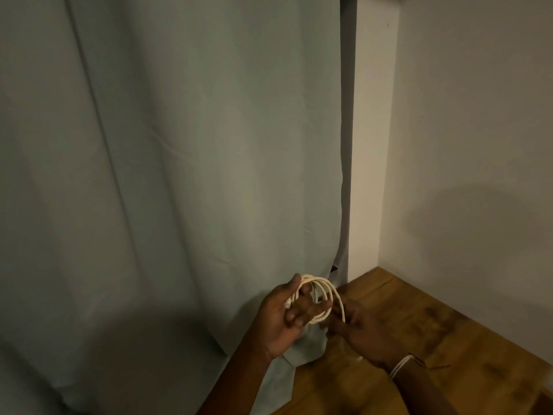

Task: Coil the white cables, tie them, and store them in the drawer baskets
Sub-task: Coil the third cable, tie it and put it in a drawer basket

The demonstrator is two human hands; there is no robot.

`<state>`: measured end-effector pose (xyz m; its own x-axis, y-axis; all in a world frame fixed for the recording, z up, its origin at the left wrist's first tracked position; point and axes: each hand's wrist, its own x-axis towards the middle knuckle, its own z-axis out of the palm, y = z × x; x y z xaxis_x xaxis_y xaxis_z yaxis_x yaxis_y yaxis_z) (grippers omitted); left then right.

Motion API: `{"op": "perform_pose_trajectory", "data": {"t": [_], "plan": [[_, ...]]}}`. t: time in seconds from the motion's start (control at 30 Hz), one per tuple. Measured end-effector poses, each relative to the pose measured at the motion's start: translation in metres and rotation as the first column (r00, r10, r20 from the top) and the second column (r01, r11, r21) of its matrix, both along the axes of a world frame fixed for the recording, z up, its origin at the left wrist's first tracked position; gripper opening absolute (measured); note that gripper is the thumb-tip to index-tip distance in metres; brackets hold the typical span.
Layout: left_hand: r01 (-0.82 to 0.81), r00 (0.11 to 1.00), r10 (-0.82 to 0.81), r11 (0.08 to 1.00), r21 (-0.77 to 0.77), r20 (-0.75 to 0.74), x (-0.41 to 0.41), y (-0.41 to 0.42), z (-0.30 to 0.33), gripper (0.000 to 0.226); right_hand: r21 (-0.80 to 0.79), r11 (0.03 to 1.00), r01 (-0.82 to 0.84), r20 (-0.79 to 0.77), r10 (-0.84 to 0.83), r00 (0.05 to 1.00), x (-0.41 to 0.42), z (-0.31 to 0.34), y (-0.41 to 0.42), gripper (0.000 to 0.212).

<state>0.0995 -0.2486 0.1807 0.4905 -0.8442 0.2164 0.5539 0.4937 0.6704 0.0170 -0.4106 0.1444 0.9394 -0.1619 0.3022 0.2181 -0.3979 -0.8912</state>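
A white cable [324,290] is wound into several loops in front of me, low in the view. My left hand [284,317] holds the coil, with thumb and fingers curled around the loops. My right hand [356,327] pinches a strand of the cable at the coil's right side. A white band [399,366] circles my right wrist. No drawer or basket is in view.
A pale green curtain [179,175] hangs across the left and middle. A white wall [478,145] stands on the right. A wooden surface [434,339] fills the lower right corner below my hands.
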Motion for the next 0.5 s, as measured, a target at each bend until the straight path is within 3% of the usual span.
{"op": "perform_pose_trajectory", "data": {"t": [0.07, 0.1, 0.17, 0.2, 0.23, 0.27, 0.3, 0.33, 0.37, 0.4, 0.43, 0.5], "plan": [[-0.156, 0.982, 0.152, 0.987, -0.032, -0.111, -0.002, -0.006, 0.007, 0.033, -0.253, 0.966, -0.052, -0.089, 0.030, 0.996, 0.002, -0.009, 0.012, 0.008], [-0.210, 0.971, 0.203, 0.977, -0.048, -0.123, -0.003, -0.007, 0.010, 0.032, -0.427, 0.901, -0.074, -0.126, 0.021, 0.992, 0.004, -0.016, 0.017, 0.015], [-0.308, 0.950, 0.309, 0.951, -0.036, 0.041, -0.001, -0.009, 0.013, 0.035, -0.648, 0.755, -0.095, -0.200, -0.049, 0.979, 0.005, -0.026, 0.027, 0.020], [-0.389, 0.897, 0.372, 0.921, 0.025, 0.240, 0.005, -0.008, 0.008, 0.038, -0.650, 0.754, -0.093, -0.209, -0.060, 0.976, 0.006, -0.029, 0.030, 0.016], [-0.520, 0.759, 0.410, 0.849, 0.093, 0.506, 0.010, -0.005, 0.000, 0.043, -0.620, 0.780, -0.087, -0.200, -0.050, 0.979, 0.005, -0.031, 0.030, 0.011], [-0.679, 0.523, 0.367, 0.725, 0.116, 0.769, 0.014, -0.002, -0.011, 0.049, -0.589, 0.804, -0.079, -0.176, -0.033, 0.984, 0.005, -0.031, 0.027, 0.008], [-0.787, 0.262, 0.219, 0.613, 0.077, 0.940, 0.016, 0.000, -0.022, 0.056, -0.571, 0.818, -0.076, -0.158, -0.019, 0.987, 0.004, -0.026, 0.024, 0.007], [-0.832, 0.048, 0.061, 0.554, 0.006, 0.997, 0.019, 0.004, -0.035, 0.057, -0.559, 0.826, -0.077, -0.161, -0.017, 0.987, 0.004, -0.020, 0.019, 0.008], [-0.841, -0.057, -0.061, 0.541, -0.015, 0.996, 0.019, 0.008, -0.044, 0.053, -0.558, 0.827, -0.071, -0.158, -0.022, 0.987, 0.002, -0.012, 0.014, 0.009], [-0.850, -0.070, -0.132, 0.527, 0.010, 0.989, 0.017, 0.011, -0.049, 0.046, -0.557, 0.829, -0.046, -0.134, -0.035, 0.990, 0.001, -0.004, 0.009, 0.011], [-0.851, 0.036, -0.157, 0.512, 0.113, 0.987, 0.012, 0.014, -0.050, 0.040, -0.552, 0.834, -0.002, -0.082, -0.053, 0.995, 0.001, 0.002, 0.004, 0.013], [-0.712, 0.434, -0.192, 0.526, 0.465, 0.880, 0.004, 0.015, -0.044, 0.038, -0.504, 0.860, 0.075, 0.028, -0.071, 0.997, 0.001, 0.008, -0.002, 0.014]]}}
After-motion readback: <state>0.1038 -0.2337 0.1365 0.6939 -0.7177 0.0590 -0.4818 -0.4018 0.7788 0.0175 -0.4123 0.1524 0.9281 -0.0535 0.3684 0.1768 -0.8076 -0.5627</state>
